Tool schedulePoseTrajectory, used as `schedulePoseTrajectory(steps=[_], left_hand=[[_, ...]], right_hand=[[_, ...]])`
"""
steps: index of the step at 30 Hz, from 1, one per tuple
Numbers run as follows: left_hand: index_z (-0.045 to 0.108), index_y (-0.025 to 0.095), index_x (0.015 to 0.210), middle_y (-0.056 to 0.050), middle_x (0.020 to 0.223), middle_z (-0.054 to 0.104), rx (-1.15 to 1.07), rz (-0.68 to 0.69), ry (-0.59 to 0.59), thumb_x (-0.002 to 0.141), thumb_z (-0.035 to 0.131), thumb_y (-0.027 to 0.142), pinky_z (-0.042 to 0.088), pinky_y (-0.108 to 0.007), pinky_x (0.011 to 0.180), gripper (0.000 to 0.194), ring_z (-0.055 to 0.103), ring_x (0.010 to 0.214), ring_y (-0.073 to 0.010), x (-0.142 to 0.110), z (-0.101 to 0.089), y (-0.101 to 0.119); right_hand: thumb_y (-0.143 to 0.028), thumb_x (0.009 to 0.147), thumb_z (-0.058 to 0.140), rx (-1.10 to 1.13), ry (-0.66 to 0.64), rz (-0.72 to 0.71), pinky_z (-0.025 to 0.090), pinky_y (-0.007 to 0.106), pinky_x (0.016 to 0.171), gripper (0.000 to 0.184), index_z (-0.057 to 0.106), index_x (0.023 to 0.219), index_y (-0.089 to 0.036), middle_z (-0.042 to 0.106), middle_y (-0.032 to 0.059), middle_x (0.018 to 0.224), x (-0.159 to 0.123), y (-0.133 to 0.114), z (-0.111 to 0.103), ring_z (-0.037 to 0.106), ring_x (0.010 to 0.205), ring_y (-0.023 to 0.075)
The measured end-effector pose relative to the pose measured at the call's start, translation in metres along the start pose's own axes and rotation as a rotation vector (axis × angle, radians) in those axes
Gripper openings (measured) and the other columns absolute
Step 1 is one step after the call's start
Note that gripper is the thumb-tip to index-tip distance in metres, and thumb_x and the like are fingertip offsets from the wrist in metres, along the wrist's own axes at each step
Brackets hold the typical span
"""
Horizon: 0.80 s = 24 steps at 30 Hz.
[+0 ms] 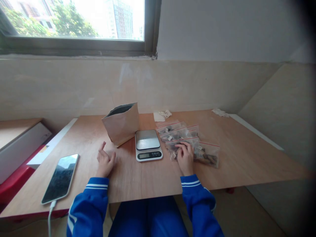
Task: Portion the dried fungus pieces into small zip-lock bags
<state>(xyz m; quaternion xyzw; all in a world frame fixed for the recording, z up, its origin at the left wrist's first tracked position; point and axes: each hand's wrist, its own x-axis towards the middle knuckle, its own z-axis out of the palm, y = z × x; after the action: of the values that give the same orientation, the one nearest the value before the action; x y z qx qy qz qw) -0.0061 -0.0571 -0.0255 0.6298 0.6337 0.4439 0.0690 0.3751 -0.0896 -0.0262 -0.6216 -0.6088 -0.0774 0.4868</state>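
My right hand (185, 157) lies flat with fingers stretched over a clear zip bag (207, 154) of dark pieces, the nearest of several overlapping zip bags (177, 131) with red seal strips. My left hand (105, 161) rests on the wooden table (242, 148), fingers loosely apart, one raised, holding nothing. Between my hands stands a small digital kitchen scale (148, 144) with a bare steel platform. Behind it an open brown paper pouch (121, 124) stands upright, leaning slightly.
A smartphone (61, 177) with a white charging cable lies at the table's front left. Crumpled white paper bits (163, 114) sit at the back, more paper (220, 112) at the far right. A red and white object (22, 158) lies left of the table. Wall and window rise behind.
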Motion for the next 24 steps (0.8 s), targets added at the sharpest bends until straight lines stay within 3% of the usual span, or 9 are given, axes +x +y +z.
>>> schedulePoseTrajectory(steps=[4,9,24], left_hand=[[0.041,0.007,0.13,-0.024,0.13,0.051,0.16,-0.057,-0.075,0.087,0.042,0.038,0.038,-0.054,0.102,0.052,0.053,0.12,-0.0343,-0.014,-0.004,0.003],[0.052,0.012,0.117,-0.017,0.118,0.061,0.271,-0.032,-0.22,0.088,0.038,0.033,0.038,-0.051,0.1,0.038,0.055,0.116,-0.0316,-0.012,-0.01,0.011],[0.053,0.015,0.116,-0.015,0.12,0.06,0.313,-0.041,-0.236,0.09,0.038,0.029,0.038,-0.049,0.096,0.033,0.054,0.114,-0.0295,-0.013,-0.014,0.021]], right_hand=[[-0.009,0.084,0.041,0.021,-0.028,0.011,0.042,0.044,0.095,0.028,0.067,0.086,-0.018,0.054,0.0105,0.107,0.001,0.005,0.004,0.051,0.107,0.0249],[-0.011,0.085,0.041,0.052,-0.041,0.029,0.042,0.044,0.093,0.028,0.068,0.085,-0.019,0.054,0.0102,0.107,-0.001,0.005,0.002,0.05,0.105,0.025],[-0.012,0.085,0.042,0.046,-0.065,0.04,0.041,0.044,0.092,0.027,0.068,0.082,-0.019,0.055,0.0096,0.107,-0.001,0.005,0.0,0.051,0.104,0.0253]])
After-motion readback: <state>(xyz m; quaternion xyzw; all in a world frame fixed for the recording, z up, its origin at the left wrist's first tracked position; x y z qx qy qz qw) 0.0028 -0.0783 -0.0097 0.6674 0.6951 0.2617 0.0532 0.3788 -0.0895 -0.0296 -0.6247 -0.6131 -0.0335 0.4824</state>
